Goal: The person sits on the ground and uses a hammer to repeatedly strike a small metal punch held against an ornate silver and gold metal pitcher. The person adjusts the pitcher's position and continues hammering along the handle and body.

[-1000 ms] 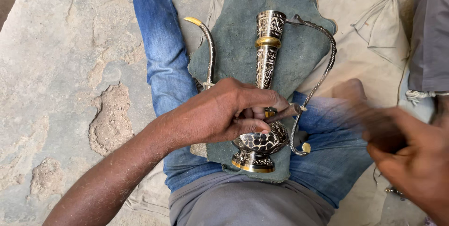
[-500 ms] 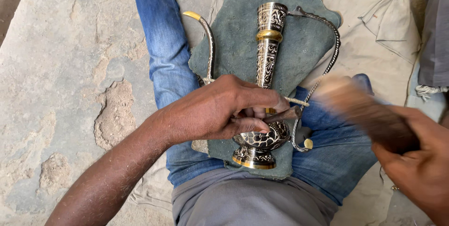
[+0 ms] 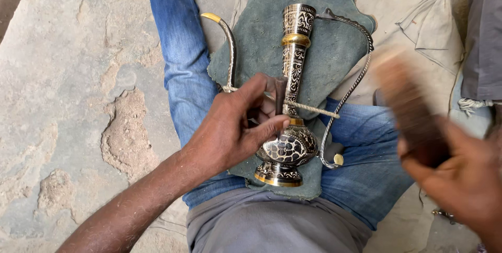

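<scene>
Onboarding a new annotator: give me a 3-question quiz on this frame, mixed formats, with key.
1. True or false: the engraved metal ewer lies on a green cloth across the person's lap.
2. Multiple choice: what does the left hand hold against the ewer's neck? A) a paintbrush B) a thin dark chisel-like tool C) a sponge
3. Fill in: the right hand grips a motion-blurred brown ______ block, raised apart from the ewer.

Key: 1 true; 2 B; 3 wooden (mallet-like; blur hides detail).
</scene>
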### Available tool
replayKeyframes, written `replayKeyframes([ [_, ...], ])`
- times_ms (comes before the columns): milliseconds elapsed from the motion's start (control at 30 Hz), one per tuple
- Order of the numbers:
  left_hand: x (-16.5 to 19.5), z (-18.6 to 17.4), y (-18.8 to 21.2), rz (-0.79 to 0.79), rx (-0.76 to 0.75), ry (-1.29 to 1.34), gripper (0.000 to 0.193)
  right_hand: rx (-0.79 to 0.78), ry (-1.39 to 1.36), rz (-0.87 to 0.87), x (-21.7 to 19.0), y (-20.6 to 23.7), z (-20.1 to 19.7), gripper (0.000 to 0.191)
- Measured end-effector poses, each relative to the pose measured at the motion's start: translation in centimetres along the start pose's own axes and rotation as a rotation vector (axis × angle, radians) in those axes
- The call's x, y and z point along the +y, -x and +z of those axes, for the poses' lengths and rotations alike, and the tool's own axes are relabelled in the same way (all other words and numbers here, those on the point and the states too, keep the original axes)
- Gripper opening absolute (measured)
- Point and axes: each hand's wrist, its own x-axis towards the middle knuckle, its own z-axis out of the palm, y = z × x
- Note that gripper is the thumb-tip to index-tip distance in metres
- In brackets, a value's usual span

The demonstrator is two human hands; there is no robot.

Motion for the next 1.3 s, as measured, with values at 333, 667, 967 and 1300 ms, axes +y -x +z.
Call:
replayKeyframes([
  [333,1.9,0.7,0.8,0.054,0.091,-0.087,0.040,-0.150,0.520,-0.036,-5.2,-7.1,-3.1,0.055],
  [667,0.9,1.0,0.6,0.030,0.092,0.008,0.046,-0.157,0.415,-0.138,-5.7,-8.1,-3.1,0.050],
  [967,0.6,0.7,0.3,0.063,0.037,0.006,0.050,-0.162,0.354,-0.032,-4.6,-7.1,-3.0,0.039],
  [1300,0.6,0.3,0.0,0.107,0.014,0.005,0.051,-0.206,0.482,0.029,-2.5,-5.8,-2.5,0.047],
])
